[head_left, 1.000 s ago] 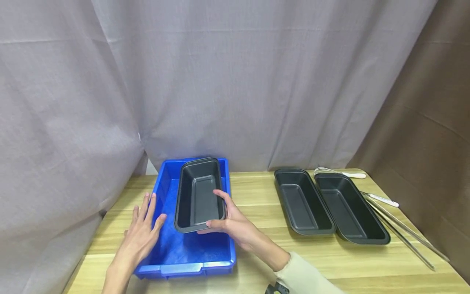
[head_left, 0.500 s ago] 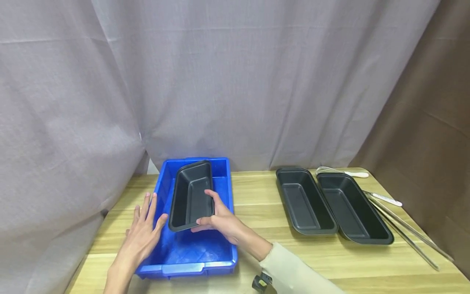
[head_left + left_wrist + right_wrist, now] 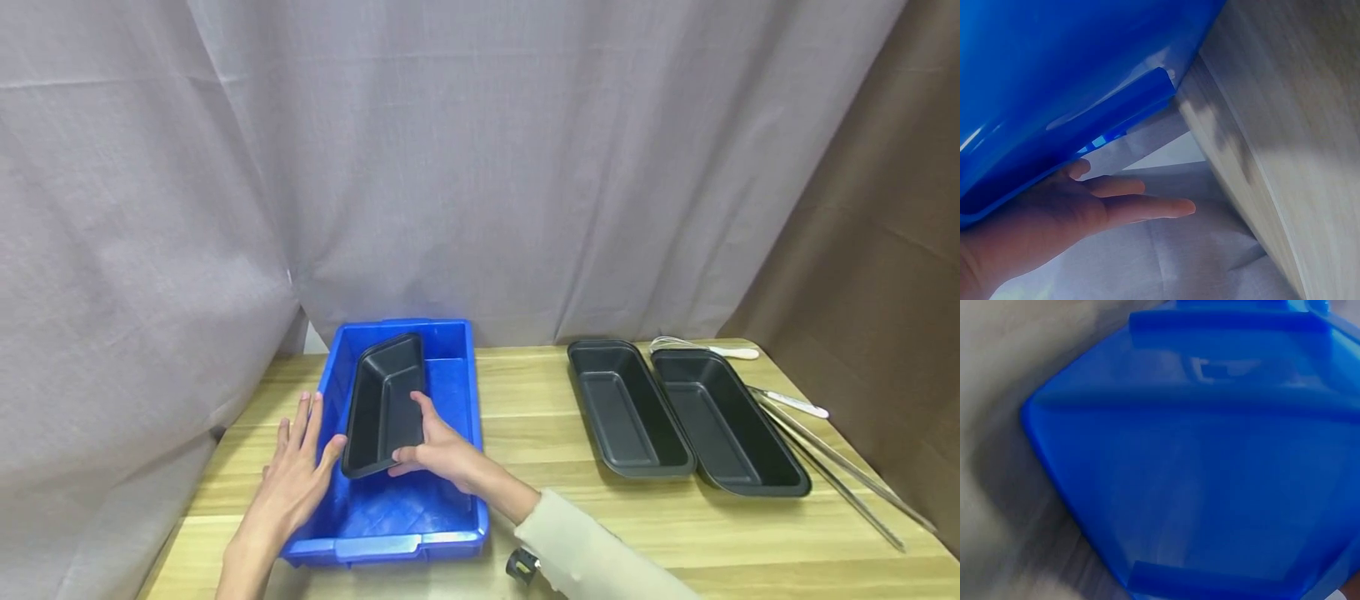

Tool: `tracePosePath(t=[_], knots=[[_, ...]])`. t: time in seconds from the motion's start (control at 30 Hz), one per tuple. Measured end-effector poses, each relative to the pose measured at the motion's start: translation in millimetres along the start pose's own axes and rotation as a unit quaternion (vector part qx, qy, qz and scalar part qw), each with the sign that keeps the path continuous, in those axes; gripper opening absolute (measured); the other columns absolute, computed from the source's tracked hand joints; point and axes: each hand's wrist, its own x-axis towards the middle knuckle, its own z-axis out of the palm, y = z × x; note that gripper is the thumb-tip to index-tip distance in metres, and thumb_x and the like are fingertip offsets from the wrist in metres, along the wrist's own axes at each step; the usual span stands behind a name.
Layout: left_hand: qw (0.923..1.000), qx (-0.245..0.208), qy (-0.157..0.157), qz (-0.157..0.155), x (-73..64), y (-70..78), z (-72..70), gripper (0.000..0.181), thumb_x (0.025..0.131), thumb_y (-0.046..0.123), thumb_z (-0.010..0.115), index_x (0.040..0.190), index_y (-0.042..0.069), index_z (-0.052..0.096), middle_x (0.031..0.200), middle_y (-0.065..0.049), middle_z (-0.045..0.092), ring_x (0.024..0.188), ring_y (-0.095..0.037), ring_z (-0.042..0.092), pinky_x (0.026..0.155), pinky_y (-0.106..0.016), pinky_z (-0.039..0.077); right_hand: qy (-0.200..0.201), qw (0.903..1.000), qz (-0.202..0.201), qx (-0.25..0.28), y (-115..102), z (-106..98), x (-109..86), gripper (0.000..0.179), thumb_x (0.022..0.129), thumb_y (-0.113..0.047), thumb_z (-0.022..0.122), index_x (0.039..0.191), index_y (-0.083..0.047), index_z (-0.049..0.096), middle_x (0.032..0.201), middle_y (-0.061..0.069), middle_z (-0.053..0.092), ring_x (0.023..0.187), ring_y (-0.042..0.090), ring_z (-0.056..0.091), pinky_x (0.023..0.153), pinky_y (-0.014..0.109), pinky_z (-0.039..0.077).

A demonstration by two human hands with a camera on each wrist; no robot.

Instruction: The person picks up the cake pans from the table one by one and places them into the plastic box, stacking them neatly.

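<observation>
Left hand: fingers straight and spread, resting along the left side of the blue bin, thumb on the inner side.
Right hand: pinches the near-right corner of a dark loaf pan.
Held pan: tilted, inside the bin, between the hands; cannot tell whether it touches the bottom.
Handling: probably light, stiff, smooth, not fragile; a one-corner pinch may let it swing.
Better hold: likely the rim, at both ends.
In the way: bin walls, and the left thumb just beside the pan.
Right of the right hand, well apart: left spare pan, right spare pan, whisk, white-handled utensil, long metal pieces.
</observation>
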Motion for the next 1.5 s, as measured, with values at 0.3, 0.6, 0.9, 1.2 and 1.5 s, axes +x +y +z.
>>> tracePosePath(t=[0.3,0.6,0.9,1.2,1.5], knots=[[1.0,0.001,-0.003,-0.003,1.7,1.6,-1.2,0.078,0.12,0.048,0.036,0.177,0.011,-0.002,0.184,-0.02,-0.005,0.161,-0.068,0.001,0.108,-0.096,0.025,0.009,0.983,0.027,-0.181,-9.3,2.9,-0.9,0.103,0.098,0.001,0.076,0.174,0.002,0.007,0.086,0.025,0.081,0.079,0.04,0.083,0.136,0.053,0.022],[1.0,-0.001,-0.004,-0.004,3.1,2.8,-0.7,0.078,0.12,0.048,0.035,0.177,0.012,-0.002,0.184,-0.02,-0.005,0.161,-0.068,0.001,0.108,-0.095,0.024,0.021,0.9347,0.037,-0.353,-19.1,-2.7,-3.7,0.094,0.1,-0.017,0.083,0.17,0.006,0.025,0.151,0.044,0.054,0.057,0.019,0.077,0.132,0.049,0.032],[1.0,-0.003,0.005,0.002,3.0,1.5,2.0,0.076,0.12,0.045,0.037,0.177,0.009,0.003,0.184,-0.022,-0.003,0.159,-0.071,0.005,0.107,-0.096,0.026,0.012,0.8829,0.024,-0.469,-18.2,-3.9,-8.2,0.039,0.101,-0.025,0.082,0.119,0.006,0.067,0.157,0.042,0.047,0.107,0.027,0.082,0.127,0.045,0.041],[0.9999,-0.004,0.013,0.006,-0.8,-3.2,3.2,0.074,0.12,0.044,0.038,0.177,0.007,0.006,0.184,-0.023,0.0,0.158,-0.073,0.008,0.107,-0.095,0.029,0.026,0.884,-0.013,-0.467,-36.9,-10.5,-25.5,0.076,0.106,-0.028,0.076,0.164,0.007,0.041,0.171,0.042,0.025,0.07,0.015,0.08,0.132,0.053,0.031],[0.9999,0.002,0.009,0.007,0.5,-5.0,3.7,0.073,0.12,0.045,0.036,0.176,0.006,0.01,0.183,-0.026,0.001,0.156,-0.073,0.012,0.107,-0.095,0.03,0.14,0.8899,-0.135,-0.413,-48.3,-150.7,-95.5,0.043,0.112,-0.018,0.064,0.149,0.004,0.061,0.119,0.021,0.08,0.058,0.013,0.073,0.093,0.057,0.062]])
